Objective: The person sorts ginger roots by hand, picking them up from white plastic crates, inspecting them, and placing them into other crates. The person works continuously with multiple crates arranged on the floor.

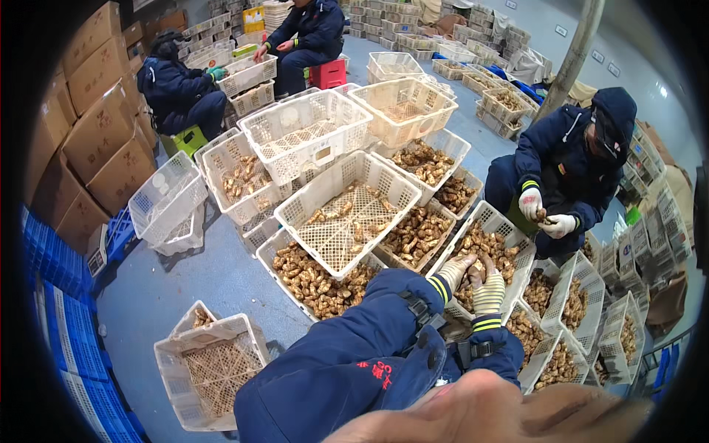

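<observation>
My left hand point(457, 271) and my right hand point(487, 289), both in striped work gloves, meet over a white plastic crate point(522, 260) of brown knobbly rhizomes or tubers point(493, 243). Fingers of both hands close around a brown piece point(476, 272) between them; its outline is partly hidden by the gloves. To the left, a white crate point(348, 272) with a few scattered pieces rests on top of a crate heaped with the same brown pieces point(316, 279). Another full crate point(415, 235) stands just beyond it.
A co-worker point(570, 160) in white gloves sits across at the right; two more people point(183, 88) sit at the upper left. Stacked crates point(304, 133) stand ahead, with more at the right. Cardboard boxes point(111, 144) and blue crates point(72, 332) line the left. A wooden pole point(570, 61) rises behind.
</observation>
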`<action>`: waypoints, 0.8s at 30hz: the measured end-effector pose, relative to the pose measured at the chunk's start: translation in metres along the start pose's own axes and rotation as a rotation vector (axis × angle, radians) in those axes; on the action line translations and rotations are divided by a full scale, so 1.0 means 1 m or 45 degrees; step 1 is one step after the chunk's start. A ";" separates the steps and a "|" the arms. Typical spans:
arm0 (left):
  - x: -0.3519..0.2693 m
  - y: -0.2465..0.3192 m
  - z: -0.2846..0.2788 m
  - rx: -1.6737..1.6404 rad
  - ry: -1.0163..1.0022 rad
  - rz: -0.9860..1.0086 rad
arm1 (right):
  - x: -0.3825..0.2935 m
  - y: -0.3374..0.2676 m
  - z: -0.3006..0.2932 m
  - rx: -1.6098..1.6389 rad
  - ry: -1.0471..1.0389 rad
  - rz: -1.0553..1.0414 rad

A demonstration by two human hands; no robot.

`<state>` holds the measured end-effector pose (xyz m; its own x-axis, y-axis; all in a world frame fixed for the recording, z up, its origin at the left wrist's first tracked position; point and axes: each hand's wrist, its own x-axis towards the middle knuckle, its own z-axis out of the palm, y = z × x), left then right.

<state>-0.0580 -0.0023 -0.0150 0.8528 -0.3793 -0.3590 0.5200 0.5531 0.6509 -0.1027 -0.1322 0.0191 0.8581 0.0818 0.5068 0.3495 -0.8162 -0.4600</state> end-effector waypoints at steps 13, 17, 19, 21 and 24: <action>0.004 0.000 -0.002 -0.128 0.117 0.085 | -0.010 -0.002 0.010 0.431 0.141 0.231; 0.004 0.004 -0.003 -0.141 0.166 0.095 | -0.024 -0.017 -0.005 0.320 0.228 0.054; 0.002 0.007 -0.004 -0.169 0.024 0.149 | -0.034 -0.023 -0.009 0.474 0.185 0.054; 0.001 0.008 -0.002 -0.174 -0.020 0.158 | -0.040 -0.024 -0.013 0.329 0.135 0.043; 0.002 0.007 0.001 -0.146 0.071 0.123 | -0.043 -0.024 -0.015 0.525 0.140 0.151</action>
<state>-0.0523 0.0001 -0.0101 0.8988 -0.2800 -0.3372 0.4348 0.6673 0.6048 -0.1531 -0.1250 0.0191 0.8642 -0.0783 0.4970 0.3907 -0.5179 -0.7610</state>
